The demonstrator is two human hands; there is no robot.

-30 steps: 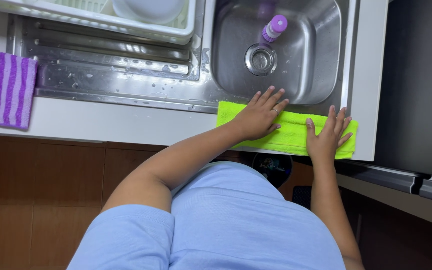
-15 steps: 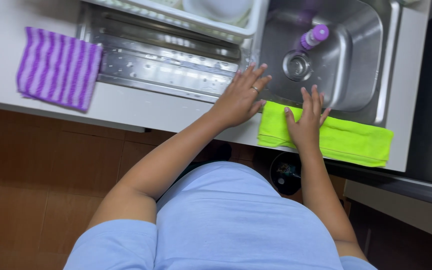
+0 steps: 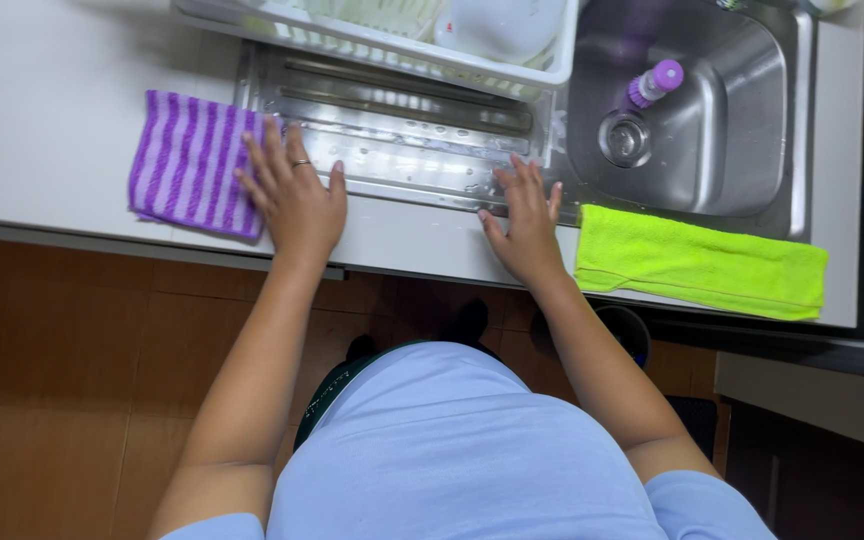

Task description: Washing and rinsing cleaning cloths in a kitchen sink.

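Lying flat with fingers spread, left hand (image 3: 294,195) is touching one purple striped cloth (image 3: 192,163); right hand (image 3: 524,222), also spread, is resting beside one lime green cloth (image 3: 700,263) at the counter (image 3: 52,110) front edge.

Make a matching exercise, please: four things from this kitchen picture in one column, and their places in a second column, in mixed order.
Things:
1. striped cloth
2. green cloth
3. bottle
4. dish rack

Places:
A. inside the sink bowl
B. on the counter, under the left hand's fingers
C. on the drainboard, at the top of the view
D. on the sink's front edge, right of the right hand

Pairs: 1-B, 2-D, 3-A, 4-C
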